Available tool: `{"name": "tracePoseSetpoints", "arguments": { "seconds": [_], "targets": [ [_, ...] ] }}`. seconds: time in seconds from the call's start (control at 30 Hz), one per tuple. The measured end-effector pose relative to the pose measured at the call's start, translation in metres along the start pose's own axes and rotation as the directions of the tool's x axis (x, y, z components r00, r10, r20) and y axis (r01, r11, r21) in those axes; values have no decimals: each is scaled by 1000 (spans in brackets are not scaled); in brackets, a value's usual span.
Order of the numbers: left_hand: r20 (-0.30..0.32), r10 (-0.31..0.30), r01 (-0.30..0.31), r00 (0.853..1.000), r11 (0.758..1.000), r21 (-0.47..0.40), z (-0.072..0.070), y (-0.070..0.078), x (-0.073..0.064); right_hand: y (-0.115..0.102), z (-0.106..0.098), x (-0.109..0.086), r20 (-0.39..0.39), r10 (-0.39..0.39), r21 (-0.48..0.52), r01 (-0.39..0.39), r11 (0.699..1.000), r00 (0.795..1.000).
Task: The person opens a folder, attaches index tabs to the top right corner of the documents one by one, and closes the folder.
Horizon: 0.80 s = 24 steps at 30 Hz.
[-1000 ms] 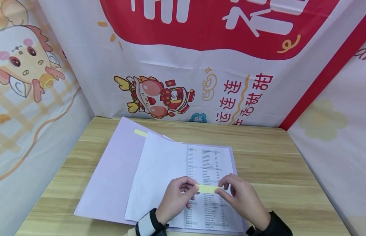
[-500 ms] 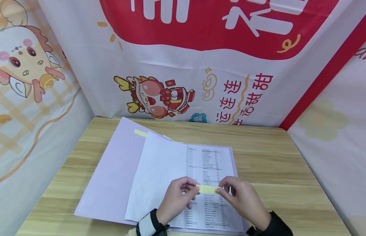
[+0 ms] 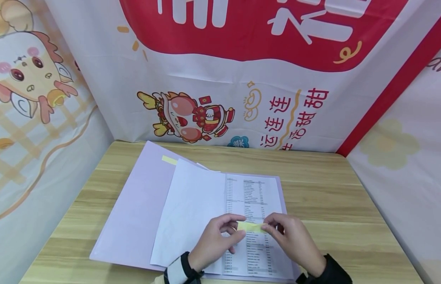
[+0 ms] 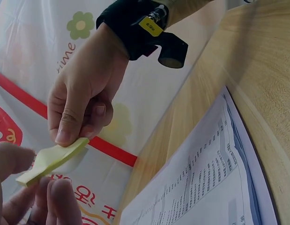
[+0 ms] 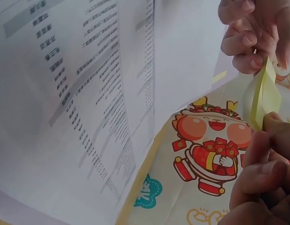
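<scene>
A narrow pad of yellow sticky notes (image 3: pixel 251 227) is held above the printed page of an open folder. My right hand (image 3: pixel 295 240) pinches the pad's right end between thumb and fingers. At the other end, my left hand (image 3: pixel 216 238) has its thumb and index finger spread apart around the pad's left edge. In the left wrist view, the pad (image 4: pixel 53 161) looks slightly bent, and the left thumb stands off its surface. From the right wrist, the left hand's other fingertips (image 5: pixel 250 61) show right at the pad's far end.
The lilac folder (image 3: pixel 131 221) lies open on the wooden table (image 3: pixel 334 205). Inside it are a blank white sheet (image 3: pixel 192 209) and a printed list (image 3: pixel 254 197). A yellow sticky strip (image 3: pixel 169 159) shows on the folder's left cover. Printed cloth walls (image 3: pixel 206 79) stand behind and beside the table.
My left thumb and index finger have parted from their pinch on the pad's left end. My right hand keeps its grip, nearly in the same place.
</scene>
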State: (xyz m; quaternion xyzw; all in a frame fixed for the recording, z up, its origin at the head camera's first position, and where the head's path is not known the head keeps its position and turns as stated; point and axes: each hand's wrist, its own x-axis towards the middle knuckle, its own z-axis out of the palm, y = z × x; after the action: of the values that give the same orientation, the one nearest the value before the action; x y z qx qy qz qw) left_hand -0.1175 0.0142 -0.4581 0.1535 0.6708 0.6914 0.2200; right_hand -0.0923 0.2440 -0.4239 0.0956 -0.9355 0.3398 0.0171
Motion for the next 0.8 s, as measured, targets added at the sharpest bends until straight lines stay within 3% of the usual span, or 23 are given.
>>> {"name": "tracePoseSetpoints", "arguments": {
  "seconds": [0.23,0.43,0.57,0.8],
  "targets": [
    [61,80,-82,995,996,30,2,-1,0,4,-3,0,70,2,148,-13,989,998],
    [39,101,-103,994,994,41,3,-3,2,5,-3,-1,107,-5,216,-18,976,994],
    [15,113,-114,993,991,72,5,-4,2,4,-2,-2,89,-3,195,-15,981,996],
    [-10,93,-92,996,993,74,7,-5,1,1,1,-4,-19,-55,15,55,998,998]
  ]
}}
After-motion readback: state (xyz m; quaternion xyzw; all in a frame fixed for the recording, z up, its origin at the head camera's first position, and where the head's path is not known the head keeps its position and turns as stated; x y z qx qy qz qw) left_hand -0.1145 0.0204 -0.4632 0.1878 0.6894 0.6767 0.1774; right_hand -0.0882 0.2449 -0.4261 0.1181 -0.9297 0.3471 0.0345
